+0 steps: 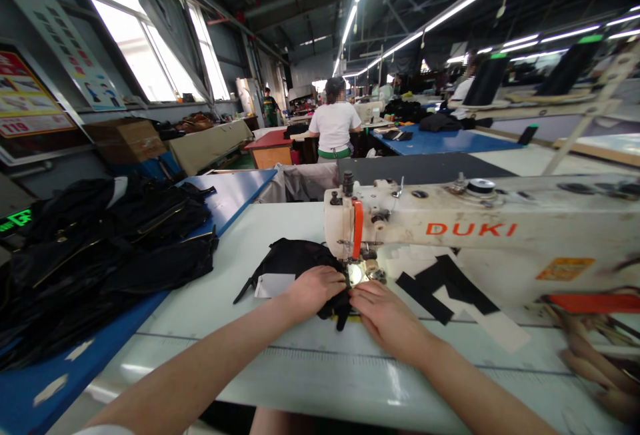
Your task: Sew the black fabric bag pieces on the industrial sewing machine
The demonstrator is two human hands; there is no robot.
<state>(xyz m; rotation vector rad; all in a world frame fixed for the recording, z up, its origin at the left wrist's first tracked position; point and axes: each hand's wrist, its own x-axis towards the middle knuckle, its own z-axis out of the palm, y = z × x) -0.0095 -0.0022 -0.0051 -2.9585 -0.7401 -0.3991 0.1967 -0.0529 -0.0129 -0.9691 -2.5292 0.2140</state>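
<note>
A black fabric piece (295, 255) lies bunched on the pale sewing table, partly under the needle end of a white sewing machine (475, 258) lettered DUKI. My left hand (316, 292) grips the fabric just left of the presser foot, its fingers drawn together. On the near right side of the foot, my right hand (384, 314) pinches the fabric's edge close to the lit needle area. A white label or paper slip (274, 285) shows on the fabric beside my left wrist. My hands and the machine head hide the fabric at the needle.
Black strips (447, 288) and white pieces lie under the machine arm. A heap of black garments with zippers (100, 242) covers the blue table (115, 328) at left. A person in a white top (335, 125) sits ahead. Thread cones (485, 82) stand at right.
</note>
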